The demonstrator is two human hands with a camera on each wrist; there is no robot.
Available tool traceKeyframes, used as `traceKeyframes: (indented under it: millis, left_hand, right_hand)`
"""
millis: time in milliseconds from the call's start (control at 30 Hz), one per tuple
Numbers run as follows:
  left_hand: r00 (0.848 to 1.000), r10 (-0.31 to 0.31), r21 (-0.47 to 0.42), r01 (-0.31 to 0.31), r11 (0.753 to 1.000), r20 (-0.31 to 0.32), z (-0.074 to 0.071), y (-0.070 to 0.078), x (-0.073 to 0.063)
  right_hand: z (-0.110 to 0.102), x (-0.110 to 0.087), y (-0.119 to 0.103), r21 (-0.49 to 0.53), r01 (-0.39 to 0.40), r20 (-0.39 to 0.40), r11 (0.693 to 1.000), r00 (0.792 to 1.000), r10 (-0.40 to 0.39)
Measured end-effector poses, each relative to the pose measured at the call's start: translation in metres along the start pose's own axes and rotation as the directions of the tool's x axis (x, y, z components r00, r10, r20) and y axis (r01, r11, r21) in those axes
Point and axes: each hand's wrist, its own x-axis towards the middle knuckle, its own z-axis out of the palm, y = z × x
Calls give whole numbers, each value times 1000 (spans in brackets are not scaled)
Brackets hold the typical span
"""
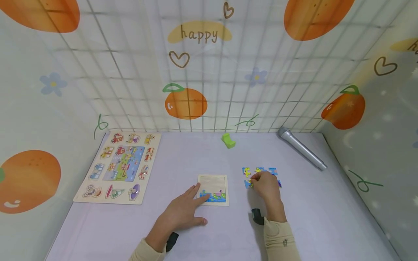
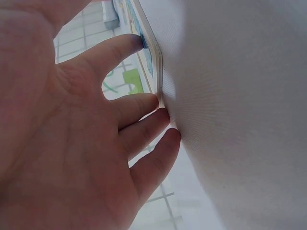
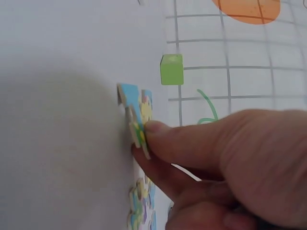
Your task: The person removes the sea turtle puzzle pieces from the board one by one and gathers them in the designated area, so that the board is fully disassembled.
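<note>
A small square wooden puzzle tray (image 1: 212, 183) lies mid-table, its lower part filled with blue and colourful pieces (image 1: 215, 197). My left hand (image 1: 183, 208) rests at its left side with spread, straight fingers. In the left wrist view, one fingertip touches the picture and others meet the tray's edge (image 2: 158, 62) and the cloth. To the right, my right hand (image 1: 266, 186) pinches a blue-and-yellow jigsaw piece (image 3: 135, 127) between thumb and finger, one end tilted up. Several loose jigsaw pieces (image 1: 272, 170) lie around and partly under that hand.
At the left lies a large wooden vehicle puzzle board (image 1: 148, 181). A green block (image 1: 228, 141) stands near the back, and a silver microphone (image 1: 303, 148) lies at the back right. A printed curtain over a wire grid (image 1: 212, 72) borders the table.
</note>
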Motion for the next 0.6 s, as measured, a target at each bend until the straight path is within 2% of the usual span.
traceKeyframes:
  millis: [600]
  left_hand:
    - [1000,-5,-17,5,1000,8,0,0,0]
  right_hand:
    - [5,-3,1,32,-6,-65,999,998,8]
